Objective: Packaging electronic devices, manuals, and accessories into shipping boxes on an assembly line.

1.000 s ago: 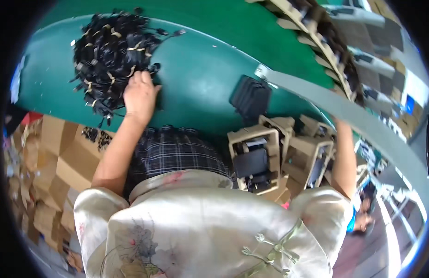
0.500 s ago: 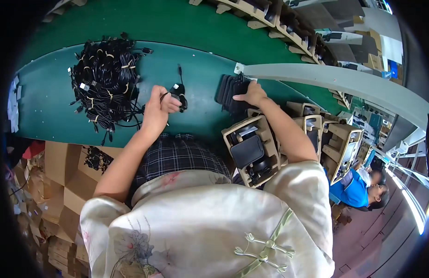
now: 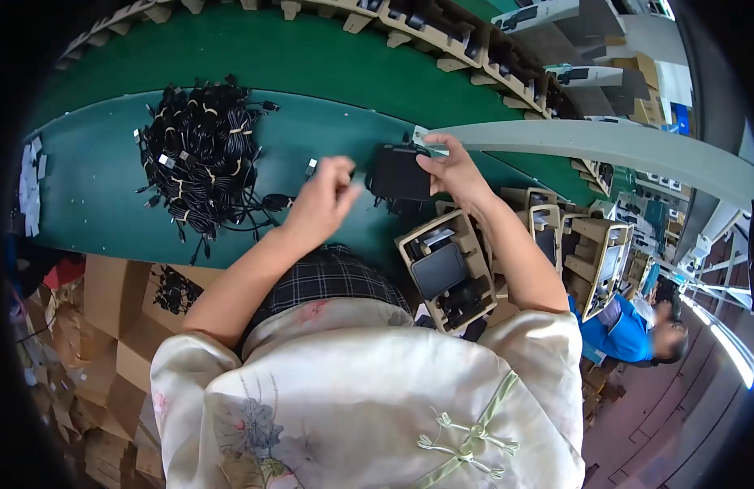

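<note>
My right hand grips a flat black square device by its right edge, thumb on top. Beneath it, other dark items show in part. Left of the device, my left hand is closed with curled fingers over the green table. A dark bit shows at its fingertips, but what it holds is hidden. Just above that hand, a white cable plug sticks out. A large heap of tied black cables lies farther left. One cable bundle sits beside my left wrist.
A moulded brown tray with black parts stands right of my lap, and more such trays lie beyond. A grey metal bar crosses the right side. Cardboard boxes stand lower left. Another person in blue is at far right.
The right hand has brought a black square device up from the stack and leftward. My left hand has moved right, toward it, and now covers most of the cable bundle it was at.
</note>
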A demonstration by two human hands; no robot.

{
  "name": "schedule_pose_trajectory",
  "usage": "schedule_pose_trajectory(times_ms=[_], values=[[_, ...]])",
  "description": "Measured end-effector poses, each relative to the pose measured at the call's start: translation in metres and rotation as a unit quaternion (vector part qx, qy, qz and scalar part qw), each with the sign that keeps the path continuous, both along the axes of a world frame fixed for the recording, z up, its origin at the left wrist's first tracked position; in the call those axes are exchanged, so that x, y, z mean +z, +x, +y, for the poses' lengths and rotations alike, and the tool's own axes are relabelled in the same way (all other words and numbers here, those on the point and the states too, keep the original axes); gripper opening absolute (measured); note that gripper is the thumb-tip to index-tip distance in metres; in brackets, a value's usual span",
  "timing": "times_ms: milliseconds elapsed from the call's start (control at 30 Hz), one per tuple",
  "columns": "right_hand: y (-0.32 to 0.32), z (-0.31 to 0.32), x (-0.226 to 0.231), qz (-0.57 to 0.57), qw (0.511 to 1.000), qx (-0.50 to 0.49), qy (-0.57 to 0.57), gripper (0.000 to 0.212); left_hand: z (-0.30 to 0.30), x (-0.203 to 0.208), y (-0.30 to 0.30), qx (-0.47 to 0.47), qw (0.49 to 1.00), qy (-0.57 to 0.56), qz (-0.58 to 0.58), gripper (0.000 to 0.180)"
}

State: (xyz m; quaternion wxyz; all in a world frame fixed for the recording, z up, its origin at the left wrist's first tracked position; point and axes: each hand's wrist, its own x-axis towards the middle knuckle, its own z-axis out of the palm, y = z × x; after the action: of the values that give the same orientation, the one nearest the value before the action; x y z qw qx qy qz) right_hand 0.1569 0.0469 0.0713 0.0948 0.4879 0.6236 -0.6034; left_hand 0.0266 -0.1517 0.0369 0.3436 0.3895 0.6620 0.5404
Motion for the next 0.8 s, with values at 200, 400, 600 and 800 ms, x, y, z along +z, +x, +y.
schedule_pose_trajectory(times_ms=[200,400,600,800], values=[[0.041,-0.036,0.046,0.074,0.985,-0.055,-0.149,0.019,0.012,0.019,0.018,-0.109,0.971,0.086,0.195,0.033],[0.076,-0.066,0.111,-0.084,0.932,0.281,0.214,0.023,0.029,0.041,0.034,-0.220,0.975,-0.029,0.021,0.021],[0.153,0.011,0.107,-0.129,0.934,0.041,0.331,0.017,0.029,0.009,0.032,-0.049,0.998,0.009,0.023,0.020],[0.140,0.122,0.071,-0.020,0.954,-0.131,0.270,0.010,-0.032,-0.067,-0.005,0.019,0.959,-0.084,0.270,0.032]])
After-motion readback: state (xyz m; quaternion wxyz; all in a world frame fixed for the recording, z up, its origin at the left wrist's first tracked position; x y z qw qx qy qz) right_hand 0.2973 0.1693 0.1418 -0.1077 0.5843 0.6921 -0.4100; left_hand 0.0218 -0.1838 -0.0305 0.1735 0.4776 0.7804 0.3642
